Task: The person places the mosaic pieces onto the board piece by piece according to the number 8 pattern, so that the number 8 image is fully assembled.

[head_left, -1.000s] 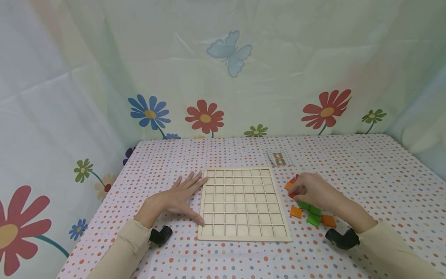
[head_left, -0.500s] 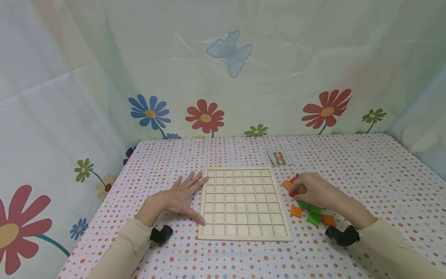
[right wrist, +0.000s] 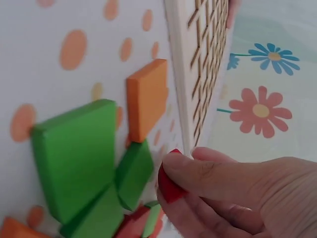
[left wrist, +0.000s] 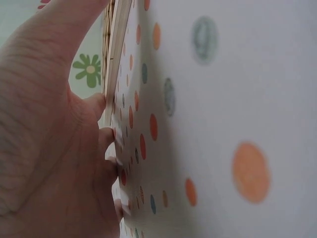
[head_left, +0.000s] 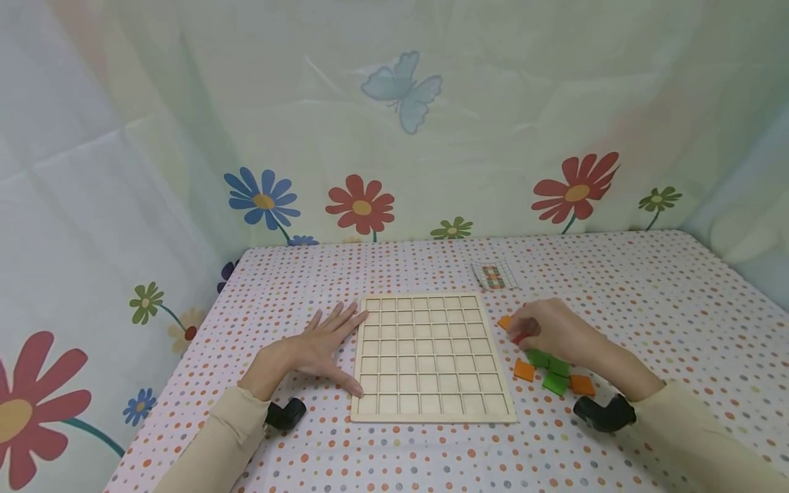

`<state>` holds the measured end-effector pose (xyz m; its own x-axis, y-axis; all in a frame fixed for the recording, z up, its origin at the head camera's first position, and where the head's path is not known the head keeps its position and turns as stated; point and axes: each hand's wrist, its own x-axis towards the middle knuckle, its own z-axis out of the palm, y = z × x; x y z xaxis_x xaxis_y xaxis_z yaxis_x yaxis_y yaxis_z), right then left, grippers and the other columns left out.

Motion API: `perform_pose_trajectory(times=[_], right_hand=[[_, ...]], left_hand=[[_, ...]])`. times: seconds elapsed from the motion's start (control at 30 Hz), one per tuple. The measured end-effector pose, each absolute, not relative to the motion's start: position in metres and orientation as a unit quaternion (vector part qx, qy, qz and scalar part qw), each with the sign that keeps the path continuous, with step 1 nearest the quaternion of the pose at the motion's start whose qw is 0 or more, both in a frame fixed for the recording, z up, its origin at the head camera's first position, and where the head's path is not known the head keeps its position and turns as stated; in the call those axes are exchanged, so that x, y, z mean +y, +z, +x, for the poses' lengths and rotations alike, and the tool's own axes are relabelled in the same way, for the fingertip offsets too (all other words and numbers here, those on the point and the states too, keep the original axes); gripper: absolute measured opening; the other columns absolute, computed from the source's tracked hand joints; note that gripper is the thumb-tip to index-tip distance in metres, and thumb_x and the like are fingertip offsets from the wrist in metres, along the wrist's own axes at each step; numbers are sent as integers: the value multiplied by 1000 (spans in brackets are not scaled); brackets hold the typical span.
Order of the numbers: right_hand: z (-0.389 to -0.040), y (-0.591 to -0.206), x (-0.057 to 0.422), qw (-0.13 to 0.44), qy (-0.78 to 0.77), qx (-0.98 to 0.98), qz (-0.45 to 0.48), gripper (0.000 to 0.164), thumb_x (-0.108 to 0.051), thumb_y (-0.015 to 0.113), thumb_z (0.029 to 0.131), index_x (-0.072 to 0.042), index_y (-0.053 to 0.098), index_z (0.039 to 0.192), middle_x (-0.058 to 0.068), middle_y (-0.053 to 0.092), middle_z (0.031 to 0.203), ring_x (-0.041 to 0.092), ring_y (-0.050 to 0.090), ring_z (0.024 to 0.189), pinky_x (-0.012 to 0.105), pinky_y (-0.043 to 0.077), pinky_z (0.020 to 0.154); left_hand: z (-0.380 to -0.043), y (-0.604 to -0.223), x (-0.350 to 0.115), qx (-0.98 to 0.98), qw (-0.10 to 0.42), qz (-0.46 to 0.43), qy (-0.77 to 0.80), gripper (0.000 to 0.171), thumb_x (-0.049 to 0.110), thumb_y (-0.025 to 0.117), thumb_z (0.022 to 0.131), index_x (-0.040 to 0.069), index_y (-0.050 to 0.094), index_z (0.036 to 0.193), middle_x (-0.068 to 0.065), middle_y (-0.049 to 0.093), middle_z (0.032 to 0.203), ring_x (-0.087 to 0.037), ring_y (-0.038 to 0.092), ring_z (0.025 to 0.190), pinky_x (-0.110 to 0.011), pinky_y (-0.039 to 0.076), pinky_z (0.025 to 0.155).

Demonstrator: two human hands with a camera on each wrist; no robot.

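A pale wooden board with a grid of square recesses lies flat on the table. My left hand is spread at its left side, the thumb and a fingertip touching the board's edge. To the right of the board, my right hand pinches a red square tile between thumb and fingers, as the right wrist view shows. Below that hand lie green tiles and orange tiles, some overlapping. Another red tile is among them, partly covered. The hand hides part of the pile in the head view.
A small card with a printed colored grid pattern lies behind the board's right corner. The dotted cloth covers the table. A floral curtain hangs behind and at the sides.
My right hand has shifted slightly up and left over the pile, and a red tile is now in its pinch. An orange tile near its fingertips slid a little left. My left hand stays put.
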<state>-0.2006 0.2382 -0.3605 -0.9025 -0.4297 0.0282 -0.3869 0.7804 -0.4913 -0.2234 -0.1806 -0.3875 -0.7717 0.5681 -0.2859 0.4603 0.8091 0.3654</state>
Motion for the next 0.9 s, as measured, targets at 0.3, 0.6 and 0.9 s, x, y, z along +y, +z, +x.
perform_pose_trajectory(times=[0.3, 0.6, 0.9], right_hand=[[-207, -346, 228, 42, -242, 939, -240, 17, 9, 85, 79, -3, 78, 89, -1, 74, 82, 13, 66, 73, 32, 60, 66], [-217, -335, 200, 18, -216, 929, -302, 21, 12, 80, 83, 0, 82, 99, 1, 68, 88, 11, 63, 73, 25, 58, 65], [-237, -331, 175, 42, -259, 904, -337, 13, 4, 80, 88, -1, 83, 101, -1, 68, 88, 16, 69, 83, 28, 61, 73]], left_hand=[[-223, -388, -180, 931, 200, 274, 137, 135, 65, 87, 74, 19, 5, 171, -9, -9, 176, -34, -11, 161, -63, -3, 127], [-223, -389, -181, 933, 197, 268, 134, 135, 65, 88, 73, 19, 6, 171, -8, -8, 176, -33, -10, 161, -62, -2, 128], [-223, -388, -182, 930, 203, 271, 140, 135, 66, 87, 74, 21, 5, 171, -7, -9, 176, -32, -12, 161, -60, -5, 128]])
